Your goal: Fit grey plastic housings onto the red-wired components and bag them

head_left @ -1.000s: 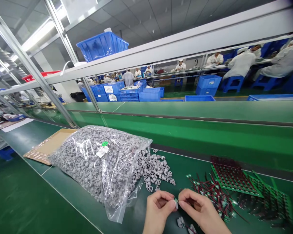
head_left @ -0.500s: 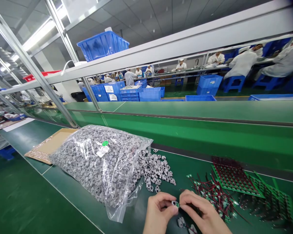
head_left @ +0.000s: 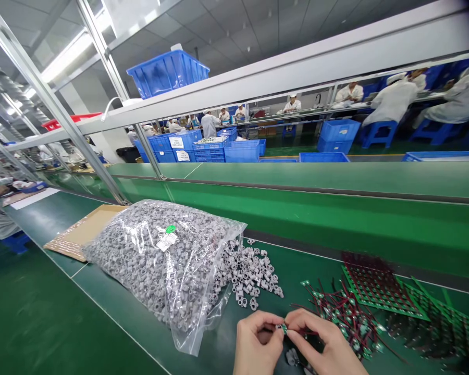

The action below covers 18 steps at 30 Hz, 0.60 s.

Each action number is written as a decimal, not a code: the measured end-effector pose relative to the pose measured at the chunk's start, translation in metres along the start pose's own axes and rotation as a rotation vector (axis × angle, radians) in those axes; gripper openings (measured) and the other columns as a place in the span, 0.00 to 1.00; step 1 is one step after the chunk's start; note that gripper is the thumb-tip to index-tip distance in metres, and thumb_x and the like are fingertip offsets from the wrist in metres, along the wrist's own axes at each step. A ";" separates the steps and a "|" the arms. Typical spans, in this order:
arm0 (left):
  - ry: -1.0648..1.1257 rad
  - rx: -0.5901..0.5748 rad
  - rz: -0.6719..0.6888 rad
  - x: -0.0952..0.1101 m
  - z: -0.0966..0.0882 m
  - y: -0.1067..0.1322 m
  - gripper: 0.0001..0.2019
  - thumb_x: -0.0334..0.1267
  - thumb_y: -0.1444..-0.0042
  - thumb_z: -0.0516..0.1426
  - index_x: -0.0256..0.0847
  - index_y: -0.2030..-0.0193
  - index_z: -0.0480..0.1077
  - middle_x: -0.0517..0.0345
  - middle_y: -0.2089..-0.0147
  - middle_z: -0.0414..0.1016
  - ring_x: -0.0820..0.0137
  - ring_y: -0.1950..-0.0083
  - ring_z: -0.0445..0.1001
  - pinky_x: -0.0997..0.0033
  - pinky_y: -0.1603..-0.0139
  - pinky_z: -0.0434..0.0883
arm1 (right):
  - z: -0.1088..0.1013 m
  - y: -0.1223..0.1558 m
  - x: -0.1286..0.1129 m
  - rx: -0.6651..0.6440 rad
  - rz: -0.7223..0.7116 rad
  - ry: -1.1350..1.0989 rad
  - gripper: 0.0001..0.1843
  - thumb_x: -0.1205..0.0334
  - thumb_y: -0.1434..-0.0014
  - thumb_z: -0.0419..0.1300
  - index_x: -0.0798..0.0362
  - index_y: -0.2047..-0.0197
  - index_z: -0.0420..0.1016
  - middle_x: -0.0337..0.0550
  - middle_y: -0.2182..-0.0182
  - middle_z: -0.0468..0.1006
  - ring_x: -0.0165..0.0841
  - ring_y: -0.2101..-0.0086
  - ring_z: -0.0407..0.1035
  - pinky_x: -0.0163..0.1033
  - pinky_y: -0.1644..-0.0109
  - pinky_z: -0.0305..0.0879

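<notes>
My left hand pinches a small grey plastic part between thumb and forefinger, mostly hidden by the fingertips. From the other side, the fingertips of my right hand close on a small green circuit board, which touches the grey part. Just below the hands lie a few grey parts, partly covered by my right hand. Beyond my left hand, loose grey plastic parts spill from a large clear bag. Small boards with dark red wires lie heaped beyond my right hand.
Green circuit panels with wires rest at the right of the green bench. A cardboard sheet lies by the bag. A metal frame and shelf rise ahead, carrying a blue bin. Several people in white work farther back.
The held pieces have turned slightly between my fingertips: the grey ring's opening shows less and the green board more. The view has shifted a little. Both hands keep their pinch.
</notes>
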<state>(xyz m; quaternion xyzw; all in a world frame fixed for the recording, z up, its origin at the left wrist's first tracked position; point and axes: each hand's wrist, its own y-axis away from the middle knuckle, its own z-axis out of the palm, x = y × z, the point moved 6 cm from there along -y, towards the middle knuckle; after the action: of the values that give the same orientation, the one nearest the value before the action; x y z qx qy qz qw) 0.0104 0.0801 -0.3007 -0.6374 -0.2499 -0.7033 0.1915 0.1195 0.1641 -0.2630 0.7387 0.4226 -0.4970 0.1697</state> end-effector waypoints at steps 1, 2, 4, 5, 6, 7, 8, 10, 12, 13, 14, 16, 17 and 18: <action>-0.019 0.001 0.015 0.000 0.000 0.000 0.08 0.31 0.54 0.59 0.33 0.67 0.79 0.48 0.67 0.78 0.67 0.66 0.76 0.76 0.67 0.72 | 0.002 0.001 0.006 0.004 0.029 -0.021 0.11 0.60 0.38 0.56 0.52 0.72 0.68 0.40 0.68 0.76 0.30 0.67 0.71 0.30 0.62 0.66; -0.038 0.004 0.029 0.001 0.000 0.001 0.08 0.30 0.54 0.59 0.33 0.67 0.79 0.48 0.66 0.78 0.67 0.66 0.75 0.76 0.67 0.72 | 0.003 0.002 0.011 0.011 0.052 -0.039 0.11 0.60 0.38 0.56 0.53 0.72 0.69 0.40 0.69 0.76 0.30 0.68 0.71 0.31 0.63 0.66; -0.074 0.013 0.056 0.002 0.001 0.001 0.08 0.29 0.54 0.58 0.33 0.67 0.79 0.48 0.66 0.78 0.67 0.66 0.75 0.77 0.68 0.72 | 0.005 0.003 0.019 0.029 0.078 -0.070 0.11 0.60 0.39 0.56 0.53 0.73 0.69 0.41 0.69 0.75 0.30 0.68 0.70 0.31 0.64 0.65; -0.093 0.017 0.069 0.002 0.002 0.002 0.09 0.28 0.54 0.57 0.33 0.68 0.78 0.49 0.66 0.77 0.67 0.66 0.75 0.77 0.68 0.72 | 0.005 0.003 0.021 0.038 0.083 -0.079 0.11 0.60 0.40 0.56 0.53 0.73 0.68 0.41 0.70 0.75 0.30 0.68 0.70 0.31 0.64 0.65; -0.112 0.022 0.081 0.002 0.003 0.002 0.09 0.28 0.54 0.57 0.34 0.68 0.78 0.49 0.66 0.77 0.68 0.67 0.75 0.78 0.69 0.72 | 0.005 0.003 0.022 0.043 0.087 -0.082 0.11 0.60 0.40 0.56 0.53 0.74 0.67 0.41 0.70 0.75 0.30 0.69 0.69 0.31 0.64 0.65; -0.131 0.027 0.093 0.002 0.004 0.003 0.09 0.27 0.54 0.57 0.34 0.68 0.78 0.49 0.66 0.77 0.68 0.67 0.75 0.78 0.69 0.72 | 0.005 0.003 0.022 0.045 0.090 -0.078 0.11 0.61 0.41 0.56 0.53 0.75 0.66 0.40 0.71 0.74 0.30 0.69 0.69 0.31 0.65 0.65; -0.151 0.032 0.104 0.001 0.005 0.003 0.09 0.27 0.54 0.56 0.34 0.68 0.78 0.49 0.66 0.78 0.68 0.67 0.75 0.78 0.70 0.72 | 0.006 0.003 0.021 0.044 0.093 -0.066 0.11 0.61 0.42 0.56 0.53 0.75 0.64 0.40 0.71 0.73 0.30 0.69 0.69 0.32 0.65 0.65; -0.186 0.039 0.127 0.001 0.007 0.004 0.10 0.26 0.53 0.56 0.35 0.69 0.78 0.49 0.65 0.78 0.68 0.67 0.76 0.79 0.71 0.72 | 0.007 0.003 0.015 0.034 0.093 -0.020 0.11 0.63 0.42 0.55 0.52 0.76 0.62 0.40 0.72 0.73 0.30 0.70 0.68 0.32 0.66 0.65; -0.214 0.039 0.151 0.001 0.009 0.004 0.10 0.26 0.53 0.55 0.35 0.69 0.78 0.49 0.65 0.77 0.68 0.66 0.76 0.79 0.71 0.73 | 0.008 0.004 0.007 0.014 0.067 0.047 0.10 0.64 0.41 0.52 0.52 0.75 0.61 0.40 0.71 0.73 0.30 0.69 0.69 0.32 0.65 0.65; -0.227 0.034 0.164 0.000 0.008 0.005 0.10 0.26 0.53 0.55 0.35 0.68 0.78 0.50 0.65 0.77 0.68 0.66 0.76 0.79 0.70 0.73 | 0.009 0.005 0.003 -0.003 0.045 0.086 0.10 0.64 0.39 0.51 0.52 0.74 0.62 0.40 0.70 0.73 0.30 0.69 0.69 0.32 0.65 0.65; -0.238 0.030 0.179 0.000 0.008 0.006 0.10 0.26 0.52 0.55 0.35 0.68 0.77 0.50 0.65 0.76 0.68 0.66 0.76 0.79 0.70 0.74 | 0.010 0.006 -0.001 -0.026 0.020 0.130 0.10 0.64 0.38 0.50 0.52 0.72 0.63 0.40 0.69 0.73 0.30 0.68 0.69 0.32 0.64 0.65; -0.259 0.017 0.220 -0.002 0.004 0.008 0.10 0.27 0.51 0.54 0.35 0.66 0.77 0.50 0.65 0.75 0.68 0.66 0.75 0.78 0.69 0.75 | 0.008 0.006 -0.005 -0.083 -0.011 0.226 0.09 0.62 0.37 0.52 0.51 0.70 0.66 0.40 0.66 0.74 0.31 0.65 0.71 0.33 0.59 0.66; -0.270 0.010 0.244 -0.003 0.002 0.010 0.10 0.27 0.51 0.55 0.36 0.66 0.77 0.50 0.65 0.74 0.69 0.65 0.75 0.78 0.68 0.75 | 0.003 0.006 -0.004 -0.098 -0.012 0.275 0.09 0.60 0.37 0.53 0.51 0.68 0.68 0.40 0.64 0.75 0.32 0.63 0.71 0.34 0.56 0.65; -0.289 0.002 0.277 -0.004 -0.001 0.012 0.10 0.27 0.50 0.55 0.36 0.65 0.77 0.50 0.64 0.73 0.69 0.65 0.75 0.78 0.68 0.75 | -0.004 0.003 -0.001 -0.093 -0.008 0.323 0.09 0.57 0.36 0.54 0.50 0.68 0.69 0.40 0.64 0.75 0.33 0.61 0.70 0.36 0.54 0.65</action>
<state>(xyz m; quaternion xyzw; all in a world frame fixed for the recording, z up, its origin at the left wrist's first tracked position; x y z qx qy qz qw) 0.0174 0.0699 -0.3037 -0.7598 -0.1852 -0.5713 0.2491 0.1244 0.1641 -0.2606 0.7987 0.4699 -0.3521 0.1316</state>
